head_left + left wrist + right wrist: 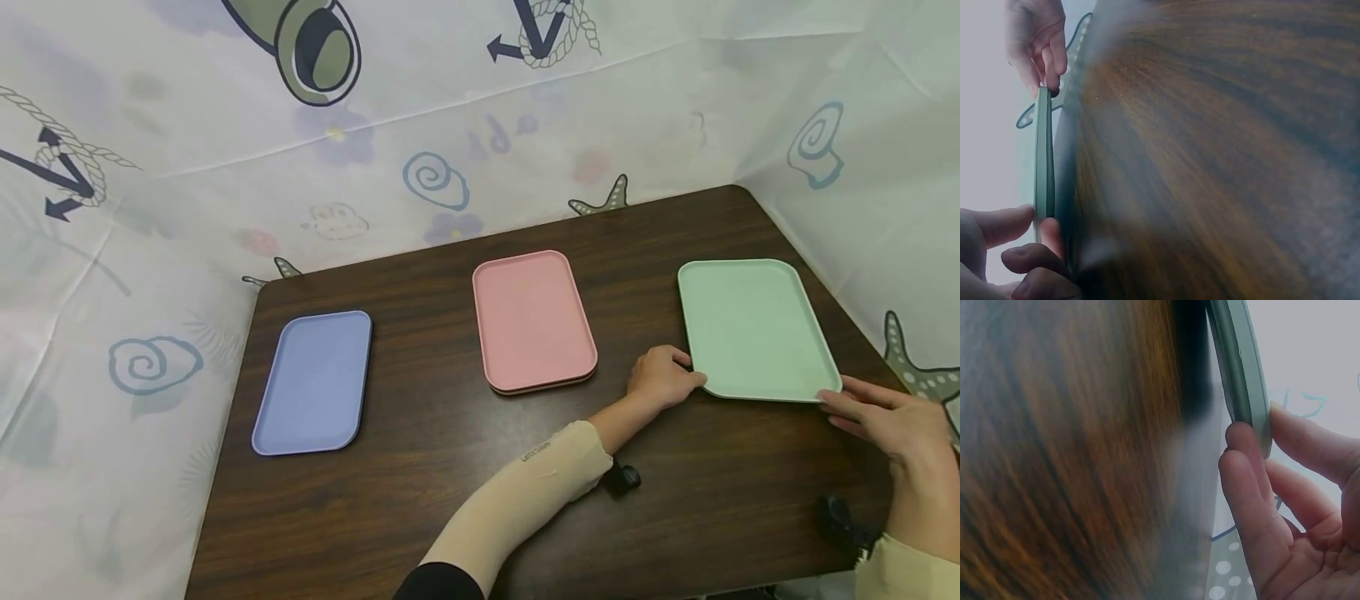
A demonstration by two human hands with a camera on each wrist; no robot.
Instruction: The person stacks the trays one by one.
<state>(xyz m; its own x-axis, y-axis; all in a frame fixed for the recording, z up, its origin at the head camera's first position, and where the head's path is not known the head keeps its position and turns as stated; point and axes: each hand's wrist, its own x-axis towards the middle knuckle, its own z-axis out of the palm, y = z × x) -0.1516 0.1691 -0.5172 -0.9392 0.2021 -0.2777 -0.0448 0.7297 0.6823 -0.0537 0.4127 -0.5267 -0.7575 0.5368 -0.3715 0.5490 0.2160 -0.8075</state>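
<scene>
A light green rectangular tray (757, 329) lies toward the right end of the dark wooden table, gripped at both near corners. My left hand (663, 379) pinches its near left corner, thumb above and fingertips beneath, as the left wrist view shows along the tray's edge (1044, 156). At the near right corner my right hand (892, 417) pinches the rim between thumb (1310, 437) and fingers (1244, 469). The wrist views show the tray edge-on, close over the tabletop, with more than one layer at its edge.
Pink trays (534, 321), stacked, lie at the table's middle. A blue tray (315, 383) lies to the left. Patterned white cloth (450, 100) hangs behind and along both sides of the wooden table (420, 467). Dark wrist devices (621, 478) sit under the forearms.
</scene>
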